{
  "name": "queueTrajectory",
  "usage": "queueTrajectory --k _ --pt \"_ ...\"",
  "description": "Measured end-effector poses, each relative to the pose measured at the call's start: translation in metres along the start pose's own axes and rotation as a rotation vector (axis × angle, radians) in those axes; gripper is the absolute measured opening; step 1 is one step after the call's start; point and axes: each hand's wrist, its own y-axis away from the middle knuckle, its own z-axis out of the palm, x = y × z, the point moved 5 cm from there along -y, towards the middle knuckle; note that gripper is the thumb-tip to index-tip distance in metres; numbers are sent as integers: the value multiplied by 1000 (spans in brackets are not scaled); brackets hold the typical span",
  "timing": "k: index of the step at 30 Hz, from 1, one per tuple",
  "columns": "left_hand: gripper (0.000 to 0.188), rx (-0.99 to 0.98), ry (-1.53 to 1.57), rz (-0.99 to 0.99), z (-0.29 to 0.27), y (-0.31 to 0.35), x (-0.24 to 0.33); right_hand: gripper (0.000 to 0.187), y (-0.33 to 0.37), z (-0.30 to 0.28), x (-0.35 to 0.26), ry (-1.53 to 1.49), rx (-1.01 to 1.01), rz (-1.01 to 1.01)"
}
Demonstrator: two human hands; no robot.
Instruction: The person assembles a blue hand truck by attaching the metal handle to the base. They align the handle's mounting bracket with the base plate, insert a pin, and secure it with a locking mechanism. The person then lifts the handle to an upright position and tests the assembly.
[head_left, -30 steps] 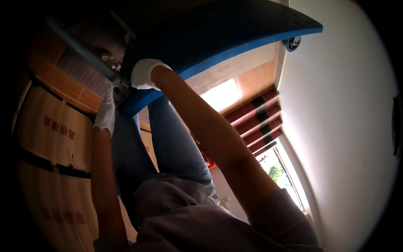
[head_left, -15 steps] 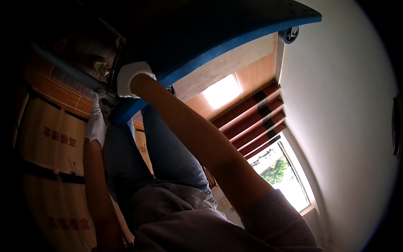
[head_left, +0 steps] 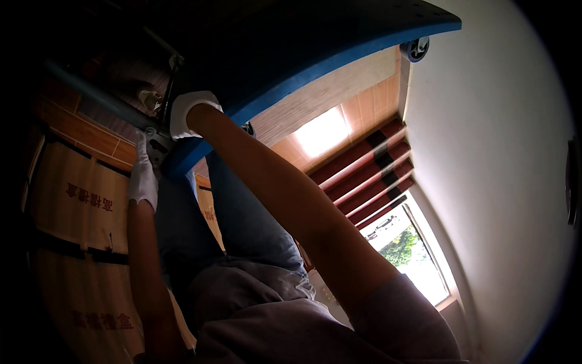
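Observation:
A blue-edged platform cart (head_left: 339,57) with a dark deck tilts across the upper view. My right hand (head_left: 193,114), in a white glove, is closed over its near end beside the dark handle frame; the fingertips are hidden. On the left, my left hand (head_left: 143,176), gloved too, grips at the metal hinge bracket (head_left: 159,147) where the grey handle tube (head_left: 97,91) meets the deck. Its fingers lie along the bracket, and part of that grip is in shadow. One caster (head_left: 416,48) shows under the deck's far right corner.
Brown cartons (head_left: 79,197) with red print stand stacked on the left. My legs in jeans (head_left: 248,224) are just below the cart. A pale wall (head_left: 491,151) rises on the right, beside a window (head_left: 403,249) and a dark red curtain (head_left: 370,167). Light shines on the tiled floor (head_left: 361,115).
My left hand and forearm have shifted slightly to the right. The cart's far right corner has moved a little to the left. Both hands stay at the cart.

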Motion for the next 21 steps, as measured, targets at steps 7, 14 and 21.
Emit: queueTrajectory --k 7,14,21 --pt "54 -40 -153 -20 1 -14 -16 32 -2 2 -2 -34 -21 -24" --pt "65 -62 -518 50 -2 2 5 27 -29 21 4 29 -99 -107" --pt "47 237 751 18 19 48 -3 27 -17 11 3 167 25 -129"
